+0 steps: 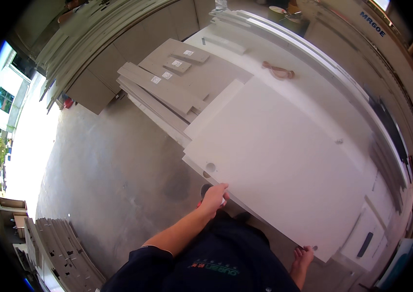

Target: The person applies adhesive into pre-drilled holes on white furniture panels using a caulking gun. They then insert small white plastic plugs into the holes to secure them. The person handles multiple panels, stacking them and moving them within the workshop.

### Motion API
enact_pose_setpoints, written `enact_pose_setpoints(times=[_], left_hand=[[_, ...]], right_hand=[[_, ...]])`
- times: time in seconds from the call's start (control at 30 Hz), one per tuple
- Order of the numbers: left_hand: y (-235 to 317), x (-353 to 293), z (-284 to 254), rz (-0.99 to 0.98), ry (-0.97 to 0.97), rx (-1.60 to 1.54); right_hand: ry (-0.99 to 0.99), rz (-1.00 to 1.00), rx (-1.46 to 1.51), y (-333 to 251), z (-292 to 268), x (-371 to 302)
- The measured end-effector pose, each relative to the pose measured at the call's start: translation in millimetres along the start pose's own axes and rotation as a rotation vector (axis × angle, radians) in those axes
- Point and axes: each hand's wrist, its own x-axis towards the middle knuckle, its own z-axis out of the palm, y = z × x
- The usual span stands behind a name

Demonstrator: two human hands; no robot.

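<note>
A large white panel [274,160] lies flat in front of me, with a round cutout near its left corner and a small one near its right corner. My left hand [213,198] is closed at the panel's near edge, around a partly hidden object with a dark round end and a bit of red. Its kind cannot be made out. Farther right, my right hand [303,258] has its fingers closed on the same edge, beside the small cutout.
Narrow grey boards [160,87] with white labels lie at the far left of the worktable. A brown strap [278,71] rests behind the panel, and a smaller board [362,238] with a dark bar lies right. Stacked boards [63,253] stand on the floor at lower left.
</note>
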Motion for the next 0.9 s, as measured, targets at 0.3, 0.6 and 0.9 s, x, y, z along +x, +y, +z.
enact_pose_setpoints(times=[0.3,0.6,0.9], left_hand=[[14.1,0.8,26.1,0.049,-0.02,0.23],[30.8,17.4,42.9,0.021,-0.049,0.269],[32.4,41.6,55.9,0.055,-0.128,0.301]], right_hand=[[0.174,-0.015,-0.043,-22.5,29.8,-18.7],[0.156,0.0,-0.108,-43.8,29.0,-7.7],[0.174,-0.08,-0.09,-62.8,41.6,14.4]])
